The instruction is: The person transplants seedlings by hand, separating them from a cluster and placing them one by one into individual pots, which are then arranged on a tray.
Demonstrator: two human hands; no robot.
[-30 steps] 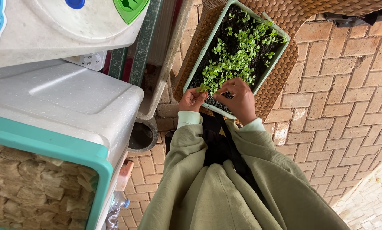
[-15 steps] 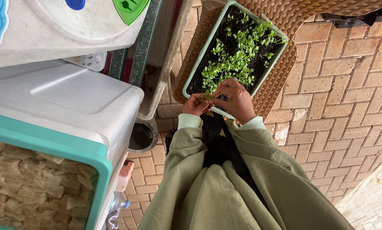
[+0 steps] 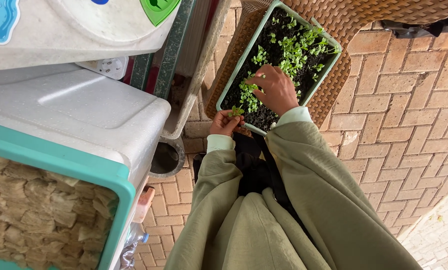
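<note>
Head camera looks down on a pale green planter (image 3: 318,84) of dark soil and seedlings (image 3: 296,50), set on a brown woven seat (image 3: 334,95). At the planter's near end, the left hand (image 3: 225,123) pinches a small plucked seedling (image 3: 236,111) between its fingertips, just beside the rim. Farther in, the right hand (image 3: 275,90) rests over the soil, fingers narrowed onto the seedlings along the planter's left edge.
</note>
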